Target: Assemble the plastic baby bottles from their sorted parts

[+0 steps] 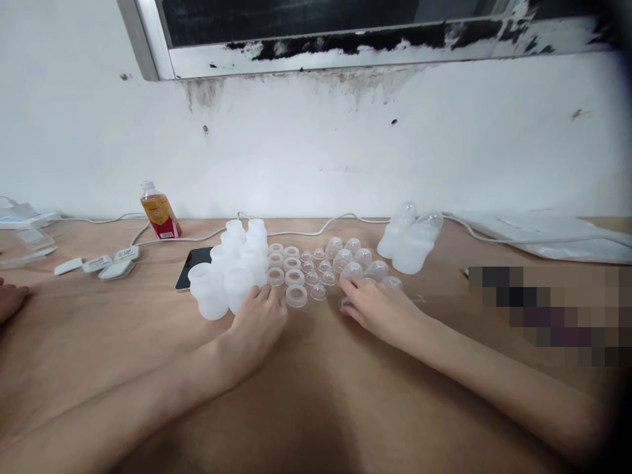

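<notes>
My left hand (pixel 261 321) rests on the table, fingers loosely bent forward and nothing visible in them. It lies against the front of several translucent white baby bottle bodies (pixel 210 289), upright in a cluster. Just right of them stand rows of clear bottle rings (pixel 296 296), then small clear nipples (pixel 318 291). My right hand (pixel 380 306) has its thumb and fingers closed around a clear domed cap (pixel 346 302), mostly hidden by the fingers. More domed caps (pixel 334 246) stand behind that hand.
Two capped bottles (pixel 412 243) stand at the back right. A dark phone (pixel 190 271) lies behind the bodies. Further left are a drink bottle (pixel 160 210) and small white boxes (pixel 117 268). A cable (pixel 316 232) runs along the wall; another person's hand (pixel 10 299) shows at left.
</notes>
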A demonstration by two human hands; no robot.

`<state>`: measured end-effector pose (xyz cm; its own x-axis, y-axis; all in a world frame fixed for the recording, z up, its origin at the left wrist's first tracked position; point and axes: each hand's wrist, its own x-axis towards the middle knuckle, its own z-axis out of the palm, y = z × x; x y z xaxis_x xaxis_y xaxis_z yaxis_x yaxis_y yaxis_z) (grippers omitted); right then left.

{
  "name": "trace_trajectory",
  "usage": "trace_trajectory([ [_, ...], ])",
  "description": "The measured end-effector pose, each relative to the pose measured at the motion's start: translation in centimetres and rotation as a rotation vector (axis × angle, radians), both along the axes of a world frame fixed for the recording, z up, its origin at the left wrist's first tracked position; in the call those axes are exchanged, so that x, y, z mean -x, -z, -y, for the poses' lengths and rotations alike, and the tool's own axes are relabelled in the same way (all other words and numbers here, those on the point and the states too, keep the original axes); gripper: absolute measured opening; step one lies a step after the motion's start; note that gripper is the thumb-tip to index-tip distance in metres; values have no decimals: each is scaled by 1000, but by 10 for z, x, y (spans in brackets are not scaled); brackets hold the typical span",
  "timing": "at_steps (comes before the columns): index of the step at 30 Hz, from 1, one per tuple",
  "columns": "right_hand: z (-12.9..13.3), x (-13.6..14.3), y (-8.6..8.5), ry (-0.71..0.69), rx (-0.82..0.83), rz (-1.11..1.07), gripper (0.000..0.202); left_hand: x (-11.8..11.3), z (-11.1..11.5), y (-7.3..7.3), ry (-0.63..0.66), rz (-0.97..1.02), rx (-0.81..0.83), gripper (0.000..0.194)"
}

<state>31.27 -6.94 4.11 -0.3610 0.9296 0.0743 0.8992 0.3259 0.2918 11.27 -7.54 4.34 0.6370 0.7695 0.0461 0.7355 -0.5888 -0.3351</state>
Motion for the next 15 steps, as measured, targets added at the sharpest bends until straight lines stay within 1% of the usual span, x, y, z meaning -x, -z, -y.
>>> trace_trajectory([
  [5, -6, -1, 10, -11, 12, -69, 14, -1, -11, 7, -3, 22, -37, 23],
  [9, -10, -1, 13, -45, -47, -144, 12, -2, -14, 11, 24, 33, -61, 24],
  [15, -13, 2, 23, -41, -90, -142, 13, -3, -18, 12, 45, 54, -66, 26],
])
